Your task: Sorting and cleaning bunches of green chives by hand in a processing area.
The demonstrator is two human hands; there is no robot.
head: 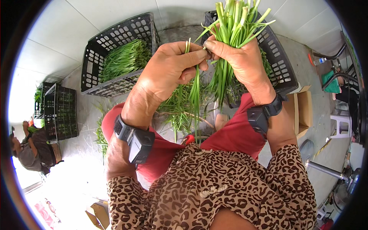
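Note:
My right hand (247, 64) is closed around a thick bunch of garlic chives (230, 27), pale cut ends up and leaves hanging below the fist. In my left hand (175, 63), a few thin chive stalks (195, 95) are pinched between thumb and fingers, their leaves trailing down. The fingertips of both hands meet or nearly meet beside the bunch. Beneath them, between my knees, loose chives and trimmings (184, 105) lie scattered on the floor. The lower fingers of my right hand are partly hidden by the bunch.
A black plastic crate (118, 90) at front left holds a neat stack of chives (126, 59). Another crate (276, 54) stands behind my right hand. An open cardboard box (305, 112) and a white stool (341, 125) are rightward. Far left, a person (36, 152) sits by crates (60, 112).

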